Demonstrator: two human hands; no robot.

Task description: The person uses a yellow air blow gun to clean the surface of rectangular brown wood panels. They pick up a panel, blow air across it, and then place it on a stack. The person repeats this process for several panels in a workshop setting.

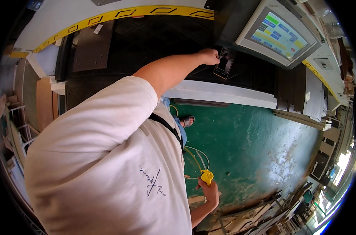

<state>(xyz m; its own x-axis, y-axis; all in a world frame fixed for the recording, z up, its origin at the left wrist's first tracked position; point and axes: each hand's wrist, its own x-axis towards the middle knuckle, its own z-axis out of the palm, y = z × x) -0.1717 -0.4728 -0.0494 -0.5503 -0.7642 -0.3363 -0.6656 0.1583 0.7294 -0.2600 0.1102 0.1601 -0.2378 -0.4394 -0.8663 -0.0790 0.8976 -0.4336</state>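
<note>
Near the screen, at the black table, was a dark flat piece. The left hand, fingers curled, was at its edge; whether it gripped, I could not tell. Above the green floor, the right hand held a yellow tool.

On the bed, a board lies left; a small panel sits right of the left hand, left of the screen. The right hand has a tool.
</note>
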